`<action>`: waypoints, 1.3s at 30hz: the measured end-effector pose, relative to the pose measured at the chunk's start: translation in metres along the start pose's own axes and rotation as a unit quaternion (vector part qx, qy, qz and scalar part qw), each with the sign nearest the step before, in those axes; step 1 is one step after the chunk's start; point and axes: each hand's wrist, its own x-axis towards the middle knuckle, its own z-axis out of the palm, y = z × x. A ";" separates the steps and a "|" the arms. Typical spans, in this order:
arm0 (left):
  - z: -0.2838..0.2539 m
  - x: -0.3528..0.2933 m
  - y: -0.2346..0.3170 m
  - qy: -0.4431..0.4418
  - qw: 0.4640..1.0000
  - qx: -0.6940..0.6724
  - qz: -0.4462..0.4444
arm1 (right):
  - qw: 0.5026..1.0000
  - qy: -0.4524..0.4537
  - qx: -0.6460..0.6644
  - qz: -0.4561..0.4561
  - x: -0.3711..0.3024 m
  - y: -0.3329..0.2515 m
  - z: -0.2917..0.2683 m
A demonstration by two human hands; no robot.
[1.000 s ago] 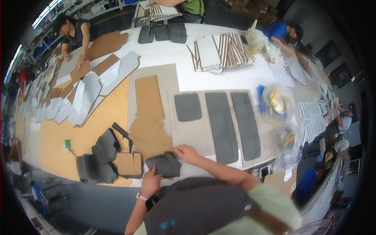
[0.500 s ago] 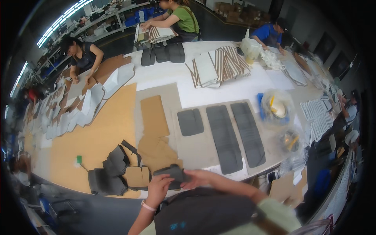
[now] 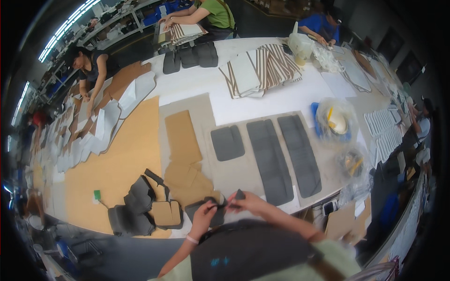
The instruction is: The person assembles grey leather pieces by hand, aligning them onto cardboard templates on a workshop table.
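At the table's near edge, my left hand is closed, its fingertips pinching a dark grey sheet-like piece. Close to its right, my right hand is closed too, and a small dark tip sticks up from its fingers. A dark strip seems to run between both hands, but blur and fingers hide how it joins the rest. Left of my hands lie a stack of tan pieces and a loose pile of dark grey pieces.
Tan sheets lie beyond my hands. Dark grey panels rest to the right, near a plastic-wrapped roll. Striped pieces are stacked farther back. Co-workers stand around the far side, one in green.
My right hand has moved right and turned, with a dark tip now standing up from its fingers. My left hand has shifted slightly right. The whole view has shifted a little.
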 end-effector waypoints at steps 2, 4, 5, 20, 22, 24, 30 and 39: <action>0.001 0.005 0.007 -0.024 0.985 -0.142 -0.091 | 1.000 -0.002 0.019 -0.016 0.006 -0.001 -0.005; 0.005 0.012 0.037 -0.034 0.968 -0.198 -0.153 | 0.999 -0.007 0.038 -0.031 0.014 -0.004 -0.010; 0.006 0.017 0.046 -0.045 0.942 -0.256 -0.212 | 0.998 -0.008 0.043 -0.037 0.017 -0.006 -0.014; 0.012 0.126 0.035 -0.016 0.995 -0.075 -0.060 | 0.996 0.070 -0.007 -0.047 0.053 -0.053 -0.079; 0.016 0.141 0.044 -0.023 0.997 -0.025 -0.068 | 0.957 0.225 -0.139 -0.118 0.070 -0.046 -0.092; 0.022 0.157 0.042 0.018 0.998 0.055 -0.013 | 0.947 0.254 -0.142 -0.140 0.079 -0.050 -0.093; 0.035 0.209 0.047 0.103 0.991 0.037 0.082 | 0.911 0.308 -0.124 -0.246 0.122 -0.059 -0.112; 0.040 0.240 0.028 0.120 0.959 0.215 0.137 | 0.844 0.429 -0.260 -0.191 0.154 -0.033 -0.129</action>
